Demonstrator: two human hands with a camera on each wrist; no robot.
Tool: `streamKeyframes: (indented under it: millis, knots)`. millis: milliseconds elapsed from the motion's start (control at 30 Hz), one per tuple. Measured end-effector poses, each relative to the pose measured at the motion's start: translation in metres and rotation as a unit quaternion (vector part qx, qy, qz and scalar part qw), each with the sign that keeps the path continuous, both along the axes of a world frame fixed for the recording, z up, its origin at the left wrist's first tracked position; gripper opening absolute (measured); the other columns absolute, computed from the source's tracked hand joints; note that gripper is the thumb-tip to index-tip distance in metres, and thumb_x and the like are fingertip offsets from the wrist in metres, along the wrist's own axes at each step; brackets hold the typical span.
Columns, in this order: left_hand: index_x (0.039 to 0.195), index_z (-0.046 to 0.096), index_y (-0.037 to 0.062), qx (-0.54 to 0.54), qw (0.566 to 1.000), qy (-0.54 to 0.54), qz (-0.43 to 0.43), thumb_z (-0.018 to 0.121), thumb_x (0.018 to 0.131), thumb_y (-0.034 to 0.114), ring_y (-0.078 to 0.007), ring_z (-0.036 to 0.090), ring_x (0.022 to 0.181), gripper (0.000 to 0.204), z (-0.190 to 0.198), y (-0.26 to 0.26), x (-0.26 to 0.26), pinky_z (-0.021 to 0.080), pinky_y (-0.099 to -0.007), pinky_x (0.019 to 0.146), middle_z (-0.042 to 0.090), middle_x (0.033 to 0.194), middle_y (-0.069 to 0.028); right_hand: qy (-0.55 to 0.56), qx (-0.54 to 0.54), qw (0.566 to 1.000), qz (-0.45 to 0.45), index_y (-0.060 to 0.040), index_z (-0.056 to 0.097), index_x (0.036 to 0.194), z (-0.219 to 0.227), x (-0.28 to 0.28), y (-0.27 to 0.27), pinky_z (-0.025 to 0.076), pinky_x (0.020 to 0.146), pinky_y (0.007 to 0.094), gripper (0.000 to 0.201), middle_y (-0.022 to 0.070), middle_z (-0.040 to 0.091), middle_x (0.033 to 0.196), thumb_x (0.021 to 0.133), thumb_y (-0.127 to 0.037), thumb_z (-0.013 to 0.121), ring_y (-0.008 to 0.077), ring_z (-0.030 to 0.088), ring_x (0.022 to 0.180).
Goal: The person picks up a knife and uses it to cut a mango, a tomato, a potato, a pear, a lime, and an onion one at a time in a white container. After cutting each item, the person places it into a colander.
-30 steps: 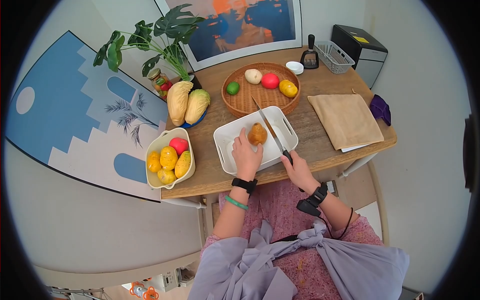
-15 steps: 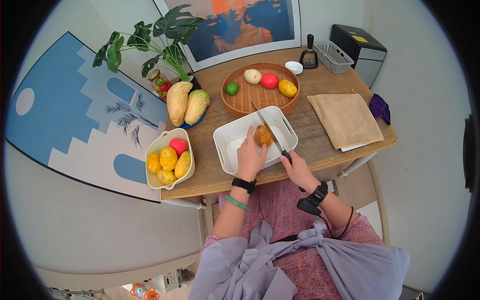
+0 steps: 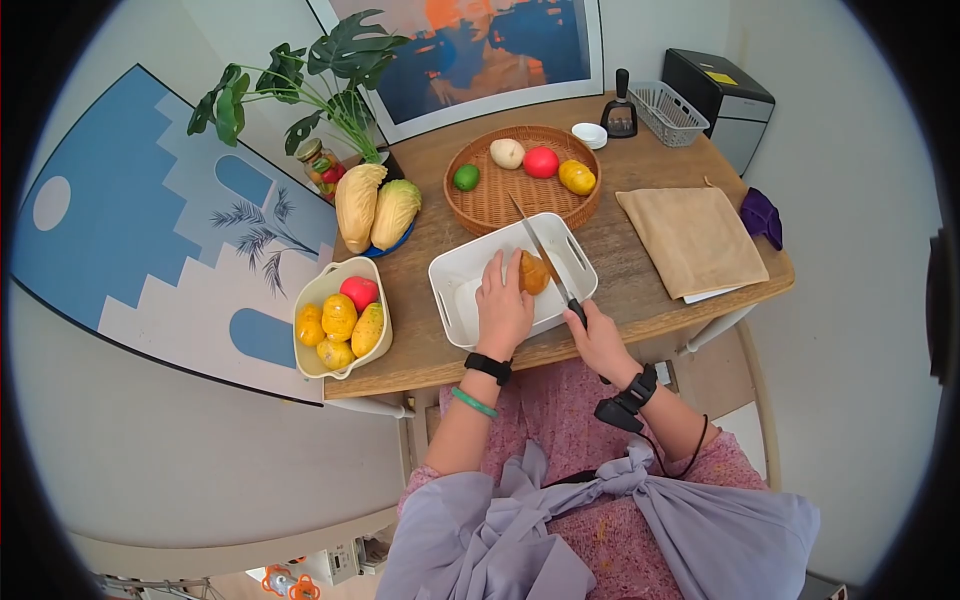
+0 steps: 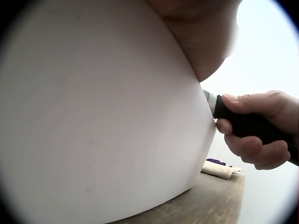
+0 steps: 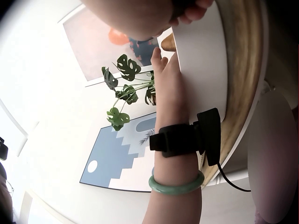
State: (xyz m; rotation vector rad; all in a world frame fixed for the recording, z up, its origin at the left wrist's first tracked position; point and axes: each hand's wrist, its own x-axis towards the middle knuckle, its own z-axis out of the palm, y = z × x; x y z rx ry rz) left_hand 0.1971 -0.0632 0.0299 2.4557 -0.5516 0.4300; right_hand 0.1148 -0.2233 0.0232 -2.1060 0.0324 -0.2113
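In the head view a white bin stands at the table's front with a brown, pear-like item inside. My left hand reaches into the bin, its fingers extended against the left side of that item. My right hand grips the black handle of a long knife; the blade slants over the bin, close to the item's right side, and its tip overlaps the wicker tray. Whether the blade touches the item I cannot tell. The left wrist view shows my right hand curled round the handle, beside the bin's wall.
Behind the bin lies a wicker tray with several fruits or vegetables. At left are a cream basket of yellow and red items and two cabbages. At right lies a tan cloth bag; a grey basket stands behind.
The brown item has shifted right and turned within the bin, with my left hand moving up beside it. The knife has moved only slightly, still in my right hand.
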Motion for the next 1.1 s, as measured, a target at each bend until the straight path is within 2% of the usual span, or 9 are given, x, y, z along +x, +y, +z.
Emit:
streamKeyframes:
  millis: [233,300,333,400,500,600,933,1033,1100]
  knots:
    - [0.138,0.040,0.0078,0.003,1.000,0.002,0.002,0.059,0.081,0.006,-0.0380,0.035,0.132,0.060,0.001,-0.002,-0.001,0.033,-0.0503,0.104,0.036,0.142,-0.0209,-0.012,0.002,1.000,-0.016,0.0034,0.047,0.091,-0.004,0.000,0.000,0.044,0.063,0.0519,0.035,0.0302,0.059,0.074,0.097,-0.030,0.052,0.0494,0.058,0.074]
    - [0.129,0.045,0.0044,-0.045,0.998,-0.036,0.013,0.060,0.081,0.008,-0.0376,0.044,0.123,0.050,0.002,-0.002,-0.002,0.038,-0.0470,0.099,0.045,0.133,-0.0206,-0.016,0.010,1.000,-0.021,0.0033,0.047,0.091,-0.004,0.000,-0.001,0.044,0.063,0.0518,0.035,0.0302,0.059,0.074,0.097,-0.030,0.052,0.0494,0.058,0.074]
    - [0.129,0.045,0.0044,-0.044,0.998,-0.036,0.013,0.060,0.081,0.008,-0.0376,0.044,0.123,0.050,0.002,-0.002,-0.002,0.038,-0.0470,0.099,0.045,0.133,-0.0206,-0.009,0.002,1.000,-0.013,0.0033,0.047,0.091,-0.003,0.000,-0.001,0.044,0.063,0.0518,0.035,0.0301,0.059,0.074,0.097,-0.031,0.052,0.0493,0.058,0.074]
    - [0.119,0.049,0.0022,-0.074,0.997,-0.015,0.002,0.062,0.082,0.011,-0.0367,0.053,0.109,0.040,0.002,0.000,0.000,0.043,-0.0443,0.091,0.052,0.119,-0.0199,-0.004,-0.005,1.000,-0.006,0.0032,0.047,0.091,0.000,0.000,-0.001,0.044,0.063,0.0519,0.035,0.0300,0.059,0.074,0.097,-0.031,0.052,0.0492,0.058,0.074]
    - [0.115,0.049,0.0019,-0.082,0.996,-0.023,0.022,0.062,0.082,0.011,-0.0362,0.056,0.099,0.036,0.003,0.000,-0.002,0.045,-0.0440,0.084,0.055,0.109,-0.0189,-0.007,0.001,1.000,-0.010,0.0032,0.047,0.090,-0.001,0.000,0.001,0.044,0.063,0.0516,0.035,0.0298,0.059,0.074,0.097,-0.031,0.052,0.0490,0.058,0.074]
    - [0.115,0.049,0.0022,-0.090,0.995,-0.014,0.049,0.062,0.083,0.011,-0.0365,0.057,0.098,0.035,0.003,0.000,-0.002,0.046,-0.0443,0.083,0.055,0.108,-0.0182,-0.024,0.003,1.000,0.007,0.0033,0.047,0.090,-0.007,0.001,0.000,0.044,0.063,0.0515,0.036,0.0297,0.059,0.074,0.097,-0.032,0.052,0.0488,0.059,0.074]
    - [0.116,0.049,0.0018,-0.088,0.993,-0.021,0.077,0.063,0.082,0.011,-0.0374,0.054,0.103,0.038,0.002,0.002,0.000,0.045,-0.0453,0.086,0.053,0.113,-0.0189,-0.010,-0.003,1.000,0.011,0.0034,0.047,0.089,-0.003,0.001,-0.001,0.045,0.063,0.0509,0.036,0.0295,0.059,0.073,0.098,-0.031,0.051,0.0489,0.059,0.074]
    - [0.125,0.047,0.0012,-0.062,0.996,0.012,0.068,0.063,0.082,0.011,-0.0383,0.052,0.110,0.046,0.000,0.002,0.001,0.044,-0.0455,0.090,0.050,0.123,-0.0206,-0.005,0.001,1.000,0.011,0.0033,0.047,0.090,-0.002,0.001,-0.001,0.045,0.063,0.0508,0.036,0.0295,0.059,0.073,0.098,-0.031,0.051,0.0490,0.059,0.074]
    - [0.133,0.043,0.0023,-0.083,0.993,-0.050,0.070,0.062,0.083,0.010,-0.0387,0.049,0.118,0.055,0.002,-0.001,0.000,0.042,-0.0456,0.095,0.045,0.133,-0.0219,-0.009,0.003,1.000,0.010,0.0033,0.047,0.090,-0.005,0.000,-0.001,0.045,0.063,0.0508,0.035,0.0295,0.059,0.073,0.098,-0.031,0.051,0.0490,0.059,0.074]
